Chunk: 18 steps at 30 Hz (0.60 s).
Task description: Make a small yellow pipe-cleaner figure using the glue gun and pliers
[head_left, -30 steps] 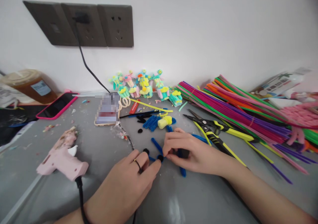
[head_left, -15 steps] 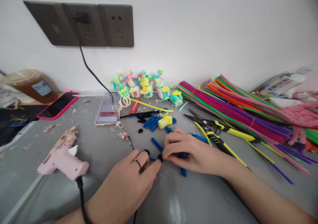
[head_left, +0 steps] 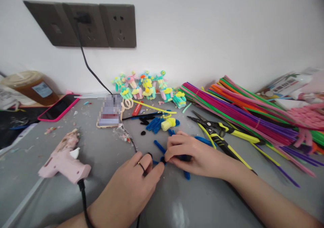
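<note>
In the head view, my left hand (head_left: 135, 180) and my right hand (head_left: 187, 153) meet low over the table. Between the fingertips is a small blue pipe-cleaner piece (head_left: 155, 162) with black fuzzy bits (head_left: 163, 160) at its ends, pinched by both hands. My fingers cover most of it. Several blue pipe-cleaner lengths (head_left: 159, 146) lie beside and under my right hand. Just beyond are a folded blue pipe-cleaner bundle (head_left: 153, 124) and a pale yellow fuzzy piece (head_left: 167, 123). A small black ball (head_left: 143, 133) rests on the table nearby.
A pink glue gun (head_left: 64, 160) lies left, its cord passing my left forearm. Yellow-handled pliers (head_left: 215, 128) and a pipe-cleaner heap (head_left: 243, 110) are right. Behind are phones (head_left: 110, 111), small pipe-cleaner figures (head_left: 148, 86) and a lidded cup (head_left: 32, 88).
</note>
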Each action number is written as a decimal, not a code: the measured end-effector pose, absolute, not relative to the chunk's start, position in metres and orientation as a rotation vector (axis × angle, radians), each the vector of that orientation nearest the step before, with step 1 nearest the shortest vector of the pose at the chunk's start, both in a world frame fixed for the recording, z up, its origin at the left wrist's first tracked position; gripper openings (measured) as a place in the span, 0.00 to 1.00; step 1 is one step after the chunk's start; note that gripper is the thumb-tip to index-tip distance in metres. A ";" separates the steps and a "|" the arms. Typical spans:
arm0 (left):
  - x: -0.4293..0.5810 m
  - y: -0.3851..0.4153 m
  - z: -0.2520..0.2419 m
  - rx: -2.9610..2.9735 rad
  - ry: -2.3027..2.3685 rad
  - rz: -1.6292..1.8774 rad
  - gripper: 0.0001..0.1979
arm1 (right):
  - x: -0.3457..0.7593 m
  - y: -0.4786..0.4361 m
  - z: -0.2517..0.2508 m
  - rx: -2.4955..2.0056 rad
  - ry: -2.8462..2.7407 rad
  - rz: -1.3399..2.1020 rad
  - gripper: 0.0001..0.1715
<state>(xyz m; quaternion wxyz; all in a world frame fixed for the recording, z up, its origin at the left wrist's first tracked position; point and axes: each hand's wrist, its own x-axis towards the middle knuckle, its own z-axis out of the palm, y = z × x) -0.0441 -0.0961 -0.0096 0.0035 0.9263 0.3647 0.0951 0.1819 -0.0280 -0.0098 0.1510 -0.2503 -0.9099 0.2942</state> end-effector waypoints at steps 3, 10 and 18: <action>-0.045 -0.096 -0.011 2.893 1.156 0.301 0.12 | 0.181 -0.028 -0.009 -0.728 -2.618 0.847 0.10; -0.045 -0.095 -0.011 2.866 1.166 0.295 0.14 | 0.181 -0.029 -0.011 -0.741 -2.624 0.852 0.10; -0.044 -0.096 -0.012 2.880 1.142 0.308 0.13 | 0.180 -0.029 -0.010 -0.765 -2.618 0.873 0.09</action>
